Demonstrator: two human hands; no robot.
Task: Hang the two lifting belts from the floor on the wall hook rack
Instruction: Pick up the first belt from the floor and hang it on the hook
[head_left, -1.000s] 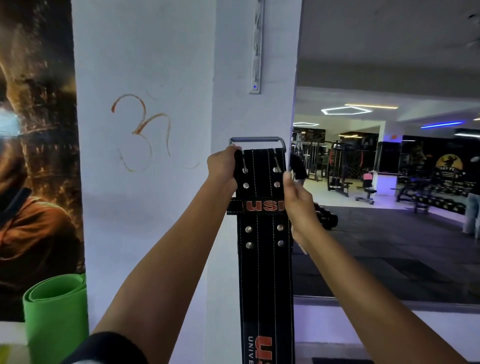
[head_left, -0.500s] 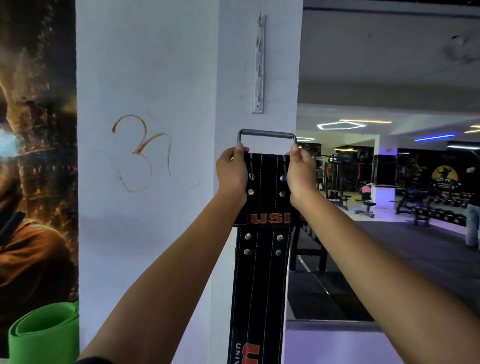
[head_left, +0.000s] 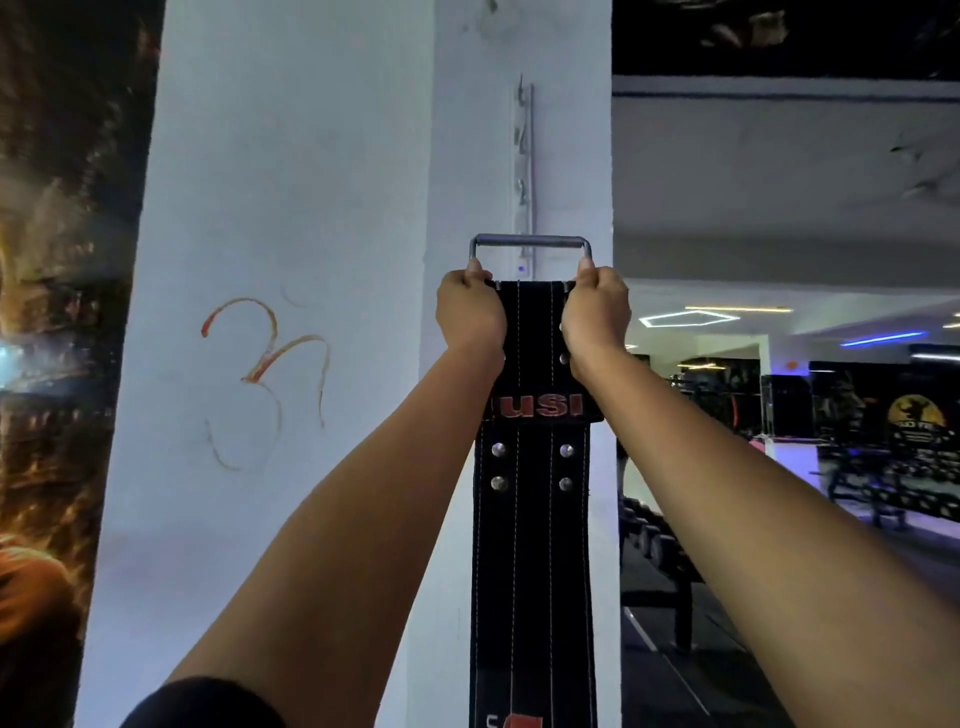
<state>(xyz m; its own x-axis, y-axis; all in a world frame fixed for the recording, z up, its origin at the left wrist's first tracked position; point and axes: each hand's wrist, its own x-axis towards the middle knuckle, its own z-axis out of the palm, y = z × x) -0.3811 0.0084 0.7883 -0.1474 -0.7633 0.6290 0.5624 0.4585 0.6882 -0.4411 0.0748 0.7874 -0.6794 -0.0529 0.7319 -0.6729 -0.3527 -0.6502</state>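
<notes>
Gripping belt (head_left: 530, 519) top, fingers (head_left: 474, 270) beside buckle (head_left: 531, 242).

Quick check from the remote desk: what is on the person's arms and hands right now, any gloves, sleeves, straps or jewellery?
Both hands are bare: no gloves, rings or wrist straps show on the left hand or the right hand. Both forearms are uncovered too. The only clothing in view is a dark sleeve edge at the upper left arm, at the bottom of the frame. No watch or bracelet is visible on either wrist.
</notes>
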